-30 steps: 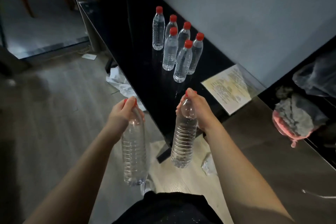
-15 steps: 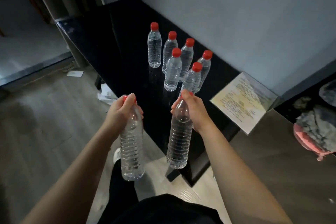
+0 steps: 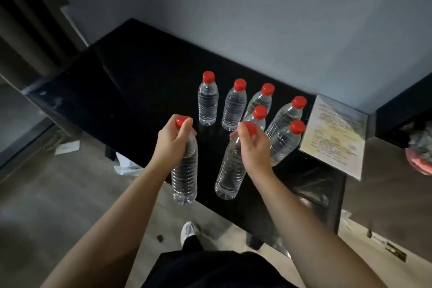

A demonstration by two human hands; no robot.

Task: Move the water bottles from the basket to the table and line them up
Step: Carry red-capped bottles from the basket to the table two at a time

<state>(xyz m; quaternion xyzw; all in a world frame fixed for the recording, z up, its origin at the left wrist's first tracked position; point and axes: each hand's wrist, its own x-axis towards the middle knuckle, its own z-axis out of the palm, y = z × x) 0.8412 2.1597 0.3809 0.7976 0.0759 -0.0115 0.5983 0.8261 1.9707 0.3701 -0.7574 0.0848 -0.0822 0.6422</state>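
Note:
My left hand grips the neck of a clear water bottle with a red cap, hanging over the front edge of the black table. My right hand grips the neck of a second bottle, held over the table top near the front edge. Several more red-capped bottles stand upright on the table in two rough rows; the farthest left one stands just beyond my hands. No basket is in view.
A printed sheet lies on the table's right end. A grey wall backs the table. A darker unit with a pink cloth stands at the right. Paper scraps lie on the wooden floor, and my shoe is below.
I have stepped closer to the table. Both hands have carried their bottles forward, from over the floor to the table's front edge, close to the standing group.

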